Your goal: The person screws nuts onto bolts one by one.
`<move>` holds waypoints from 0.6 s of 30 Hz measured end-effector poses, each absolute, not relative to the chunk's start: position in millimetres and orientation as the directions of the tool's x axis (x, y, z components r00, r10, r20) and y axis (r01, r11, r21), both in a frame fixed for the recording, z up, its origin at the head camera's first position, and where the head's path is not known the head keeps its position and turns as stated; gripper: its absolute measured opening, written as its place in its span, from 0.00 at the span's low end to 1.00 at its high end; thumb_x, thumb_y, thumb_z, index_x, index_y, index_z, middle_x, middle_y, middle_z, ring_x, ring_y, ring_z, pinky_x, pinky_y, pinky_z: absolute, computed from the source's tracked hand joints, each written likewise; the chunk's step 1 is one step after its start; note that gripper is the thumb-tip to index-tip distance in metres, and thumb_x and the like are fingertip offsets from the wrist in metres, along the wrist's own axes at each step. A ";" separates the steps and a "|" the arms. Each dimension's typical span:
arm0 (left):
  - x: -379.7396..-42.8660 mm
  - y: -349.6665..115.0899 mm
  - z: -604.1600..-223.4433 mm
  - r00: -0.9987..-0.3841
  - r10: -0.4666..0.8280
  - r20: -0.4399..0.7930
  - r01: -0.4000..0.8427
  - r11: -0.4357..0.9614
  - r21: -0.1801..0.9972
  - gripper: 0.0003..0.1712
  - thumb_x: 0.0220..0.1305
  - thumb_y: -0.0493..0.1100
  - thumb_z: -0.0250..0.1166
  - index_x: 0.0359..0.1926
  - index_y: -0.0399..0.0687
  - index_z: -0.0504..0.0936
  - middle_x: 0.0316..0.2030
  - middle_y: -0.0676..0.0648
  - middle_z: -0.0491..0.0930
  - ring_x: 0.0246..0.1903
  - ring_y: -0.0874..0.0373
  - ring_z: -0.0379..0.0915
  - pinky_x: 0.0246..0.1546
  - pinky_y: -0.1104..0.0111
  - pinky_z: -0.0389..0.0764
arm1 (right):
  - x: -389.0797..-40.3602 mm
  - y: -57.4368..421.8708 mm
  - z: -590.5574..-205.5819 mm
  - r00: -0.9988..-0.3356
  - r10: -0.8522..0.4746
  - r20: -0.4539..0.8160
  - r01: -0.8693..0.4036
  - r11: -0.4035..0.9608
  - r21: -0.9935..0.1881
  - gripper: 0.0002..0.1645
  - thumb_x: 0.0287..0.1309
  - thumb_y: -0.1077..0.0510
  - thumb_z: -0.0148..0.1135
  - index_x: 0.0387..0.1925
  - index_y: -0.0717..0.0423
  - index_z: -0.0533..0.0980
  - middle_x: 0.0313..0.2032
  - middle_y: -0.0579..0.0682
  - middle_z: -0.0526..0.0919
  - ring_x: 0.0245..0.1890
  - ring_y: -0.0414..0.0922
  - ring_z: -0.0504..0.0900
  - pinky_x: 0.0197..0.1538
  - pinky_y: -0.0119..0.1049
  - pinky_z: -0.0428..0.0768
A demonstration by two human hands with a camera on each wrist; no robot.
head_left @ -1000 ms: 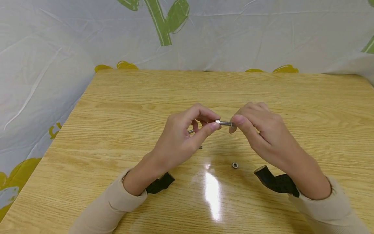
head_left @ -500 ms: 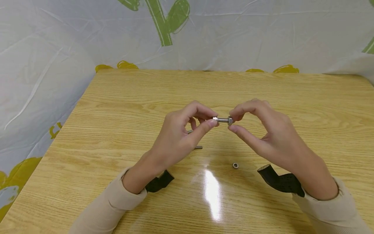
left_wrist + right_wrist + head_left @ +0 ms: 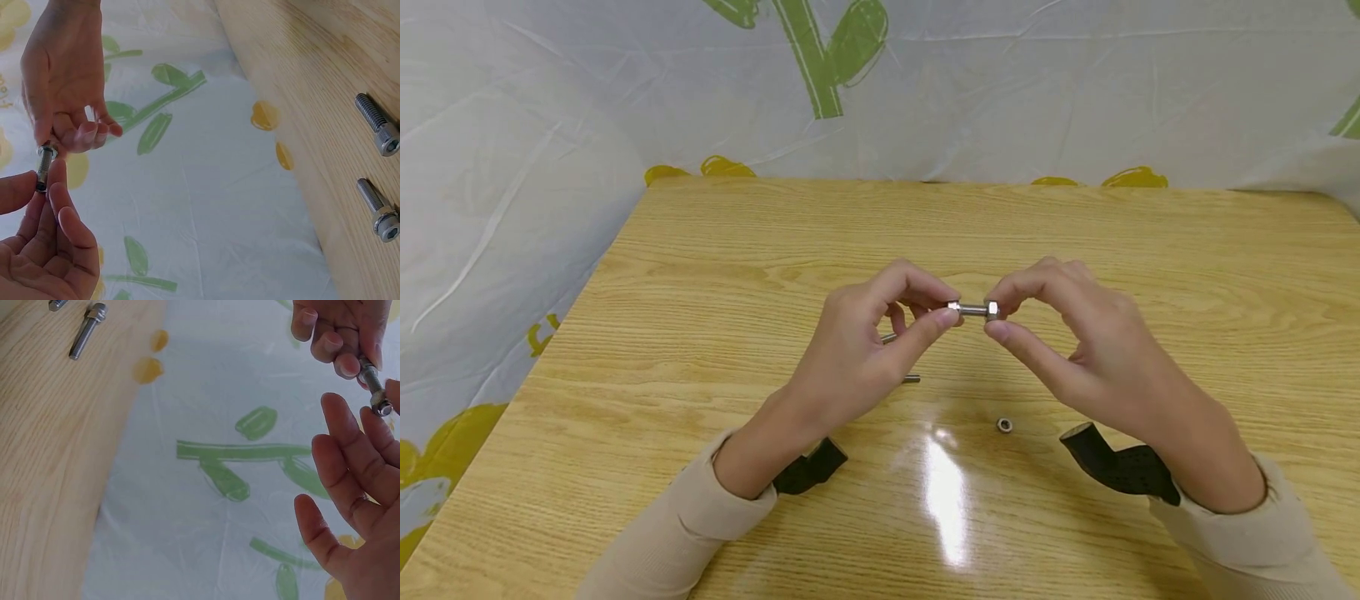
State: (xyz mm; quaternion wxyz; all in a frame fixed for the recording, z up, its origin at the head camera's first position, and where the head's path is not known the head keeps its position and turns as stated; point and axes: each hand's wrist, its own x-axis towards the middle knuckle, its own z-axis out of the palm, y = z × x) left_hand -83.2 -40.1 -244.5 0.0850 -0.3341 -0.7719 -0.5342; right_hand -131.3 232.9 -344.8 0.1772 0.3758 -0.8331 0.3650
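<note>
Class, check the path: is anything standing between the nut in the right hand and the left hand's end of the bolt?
Nothing visible is: only bare bolt shows between the nut in the right hand and the left hand. The loose nut lies apart on the table.

Wears a long beige left sleeve and a matching right sleeve, both plain and unpatterned. Ends the first in a wide, smooth left cuff, with a short crease just above and faint ribbing farther up. Ends the second in a similar right cuff, slightly loose. Bears 1 black right mount, bent like an elbow, with a flat brownish end and tiny dots on the wider body. Bears 1 black left mount, stubby, angular, partly hidden. Leaves left hand and right hand bare.
</note>
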 end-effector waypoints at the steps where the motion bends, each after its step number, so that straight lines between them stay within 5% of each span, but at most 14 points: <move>1: -83.1 -40.0 -244.6 -0.760 0.427 0.490 0.609 0.206 0.766 0.07 0.61 0.36 0.62 0.40 0.40 0.78 0.30 0.49 0.82 0.28 0.67 0.72 0.30 0.73 0.73 | -127.2 228.4 -337.6 -0.654 -0.502 0.566 -0.756 0.455 -0.471 0.25 0.48 0.59 0.70 0.50 0.46 0.74 0.44 0.43 0.79 0.46 0.46 0.73 0.50 0.38 0.68; 7: -82.4 -38.1 -245.0 -0.756 0.434 0.490 0.615 0.214 0.759 0.06 0.61 0.37 0.62 0.39 0.40 0.78 0.29 0.49 0.82 0.29 0.67 0.72 0.29 0.74 0.74 | -89.9 189.8 -276.2 -0.723 -0.496 0.481 -0.691 0.530 -0.492 0.08 0.63 0.59 0.55 0.40 0.40 0.75 0.35 0.35 0.77 0.39 0.39 0.69 0.40 0.34 0.64; 12: -82.0 -36.5 -245.4 -0.761 0.438 0.478 0.607 0.222 0.763 0.07 0.61 0.37 0.63 0.39 0.40 0.78 0.30 0.49 0.82 0.30 0.67 0.72 0.29 0.74 0.74 | -75.3 171.5 -249.5 -0.737 -0.461 0.495 -0.674 0.562 -0.479 0.16 0.70 0.56 0.43 0.29 0.45 0.75 0.29 0.36 0.76 0.36 0.37 0.68 0.40 0.33 0.64; 18: -81.6 -36.6 -244.6 -0.767 0.437 0.471 0.599 0.224 0.768 0.07 0.61 0.37 0.62 0.40 0.41 0.78 0.30 0.50 0.83 0.29 0.68 0.73 0.30 0.74 0.74 | -97.1 201.1 -287.8 -0.748 -0.450 0.488 -0.660 0.579 -0.479 0.10 0.64 0.54 0.55 0.43 0.36 0.77 0.36 0.35 0.79 0.40 0.40 0.70 0.41 0.37 0.63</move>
